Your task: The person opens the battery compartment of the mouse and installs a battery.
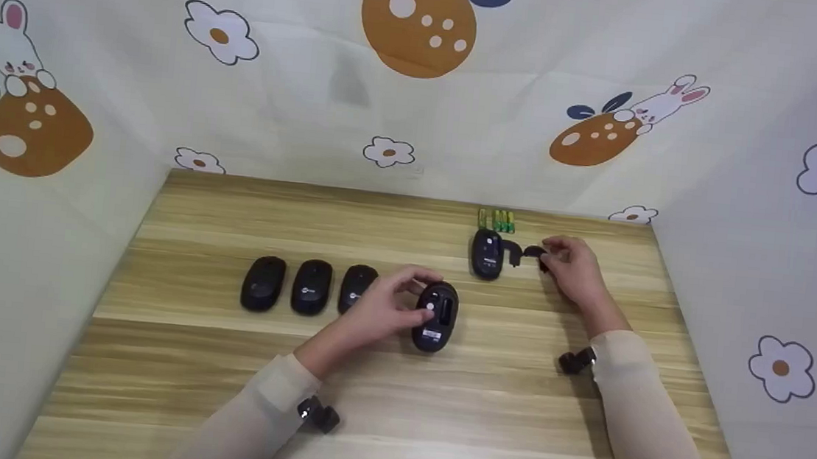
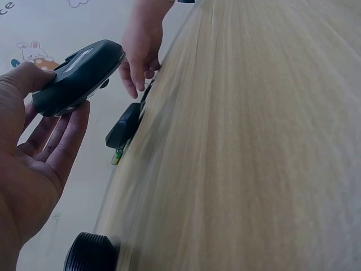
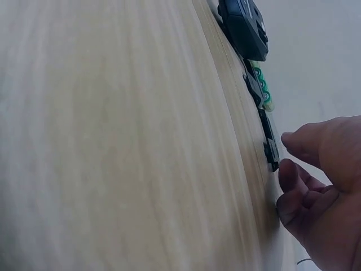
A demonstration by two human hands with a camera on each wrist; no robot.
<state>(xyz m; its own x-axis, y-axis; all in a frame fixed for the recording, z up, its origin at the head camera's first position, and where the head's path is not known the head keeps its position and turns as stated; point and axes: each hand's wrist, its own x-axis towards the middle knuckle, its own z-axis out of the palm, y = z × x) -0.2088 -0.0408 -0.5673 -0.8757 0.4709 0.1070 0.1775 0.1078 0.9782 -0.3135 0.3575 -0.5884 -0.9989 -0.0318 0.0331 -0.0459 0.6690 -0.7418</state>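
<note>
My left hand (image 1: 389, 303) grips a black computer mouse (image 1: 434, 339), underside up, its battery slot uncovered. In the left wrist view the thumb lies on top of this mouse (image 2: 84, 73) and the fingers support it from below, above the table. My right hand (image 1: 573, 270) is beside a black battery cover (image 1: 534, 252) at the back right, fingertips right at its end. In the right wrist view its thumb and forefinger stand apart next to that cover (image 3: 272, 148). A second cover (image 1: 514, 252) lies next to another upturned mouse (image 1: 487, 257).
Several green batteries (image 1: 503, 221) lie near the table's back edge, behind the upturned mouse. To the left, three black mice stand upright in a row: one mouse (image 1: 263, 285), a middle mouse (image 1: 311, 289) and a third mouse (image 1: 355, 284) partly behind my left hand. A patterned curtain (image 1: 293, 116) surrounds the table.
</note>
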